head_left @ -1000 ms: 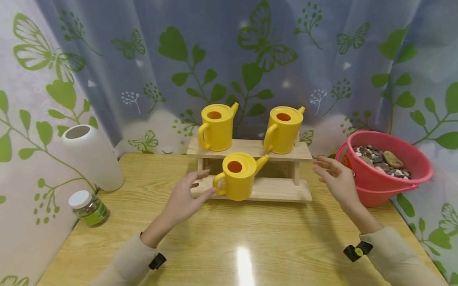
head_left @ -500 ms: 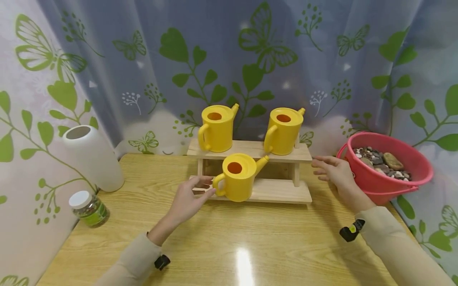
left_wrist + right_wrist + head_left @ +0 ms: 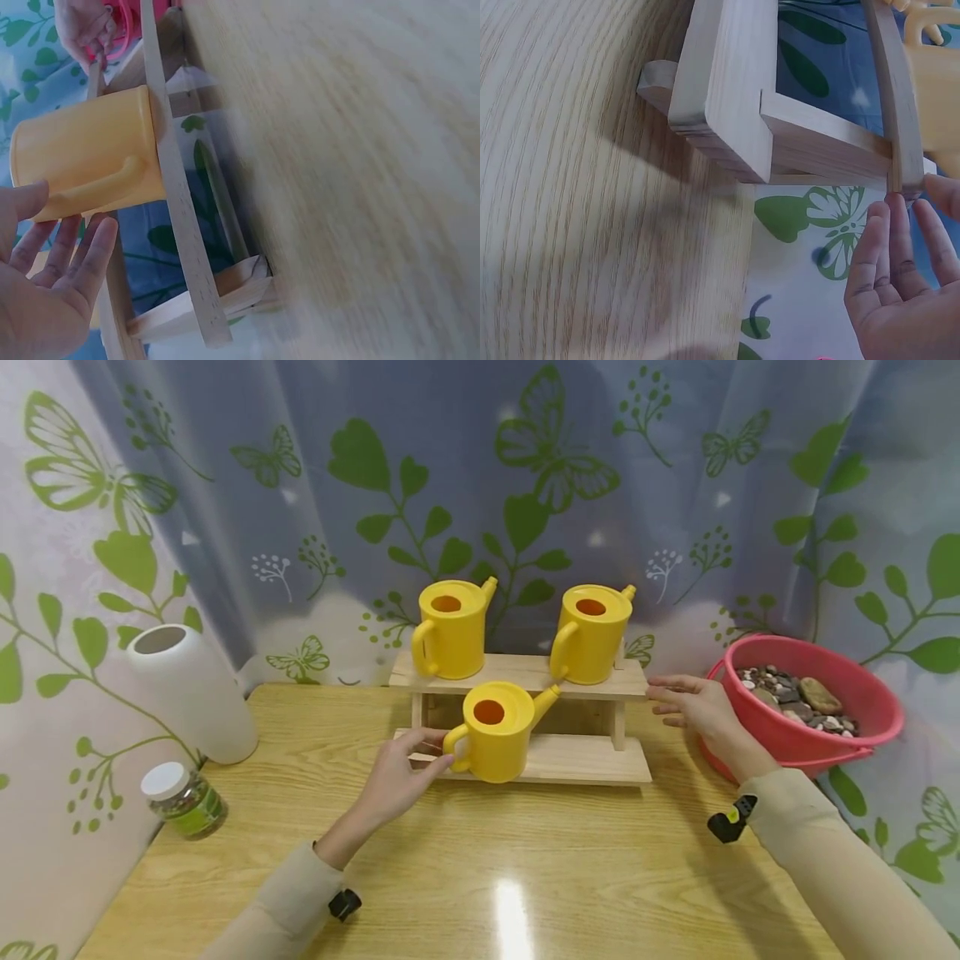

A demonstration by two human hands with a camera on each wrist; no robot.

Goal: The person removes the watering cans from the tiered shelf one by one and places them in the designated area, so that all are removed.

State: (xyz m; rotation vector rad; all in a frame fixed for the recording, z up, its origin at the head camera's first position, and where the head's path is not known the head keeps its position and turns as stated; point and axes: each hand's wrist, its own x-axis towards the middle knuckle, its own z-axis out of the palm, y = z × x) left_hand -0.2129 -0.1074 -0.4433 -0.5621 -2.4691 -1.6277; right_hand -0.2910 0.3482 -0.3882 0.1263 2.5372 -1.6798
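Spread loosely wide — with left grip (image 3: pixel 401 778) at handle (image 3: pixel 97 190) of front watering can (image 3: pixel 498 743), with right grip (image 3: pixel 699 714) at wooden shelf (image 3: pixel 585 758).

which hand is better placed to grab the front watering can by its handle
Probably the left hand: its thumb and fingers are at the handle of the front watering can. The right hand is by the shelf end, on the spout side.
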